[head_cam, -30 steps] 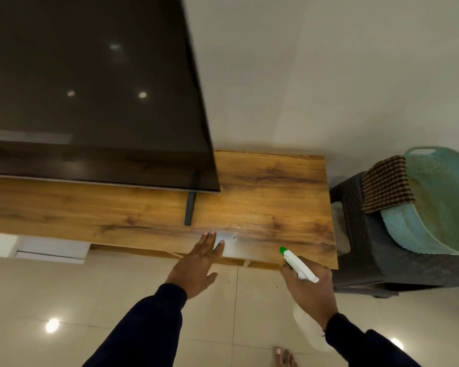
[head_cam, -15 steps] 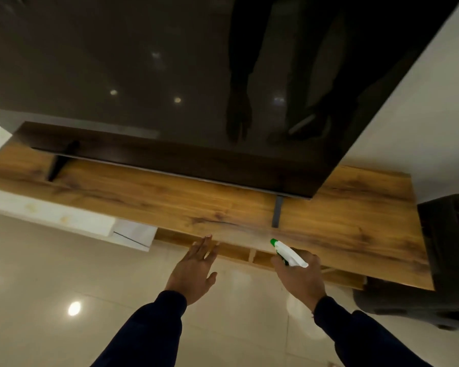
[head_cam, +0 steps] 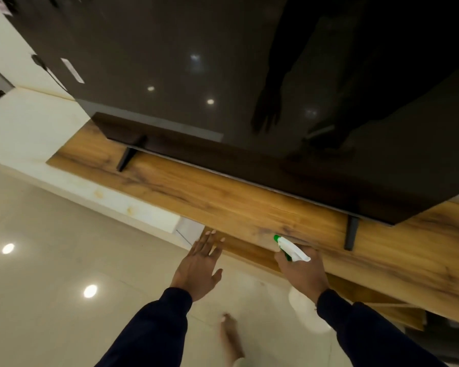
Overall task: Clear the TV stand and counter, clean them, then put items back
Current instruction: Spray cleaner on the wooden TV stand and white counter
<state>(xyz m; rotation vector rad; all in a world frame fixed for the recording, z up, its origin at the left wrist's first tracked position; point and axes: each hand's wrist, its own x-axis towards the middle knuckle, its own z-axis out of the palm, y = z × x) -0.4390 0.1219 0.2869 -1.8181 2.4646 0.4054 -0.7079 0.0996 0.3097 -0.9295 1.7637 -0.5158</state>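
A long wooden TV stand (head_cam: 223, 197) runs from the left middle to the lower right, with a large dark TV (head_cam: 223, 75) on two black feet above it. My right hand (head_cam: 302, 274) grips a white spray bottle (head_cam: 292, 249) with a green nozzle, which points at the stand's front edge. The bottle's white body hangs below my wrist. My left hand (head_cam: 199, 266) is flat with its fingers spread and holds nothing; its fingertips reach the stand's front edge.
A pale counter ledge (head_cam: 24, 123) adjoins the stand's left end. Glossy beige floor tiles (head_cam: 51, 287) lie in front. My bare foot (head_cam: 232, 340) shows below my hands. A dark stool corner (head_cam: 448, 329) sits at the lower right.
The view has swung left along the stand; the stool and green basket have left the frame. Both hands moved left with it, the right still holding the spray bottle.
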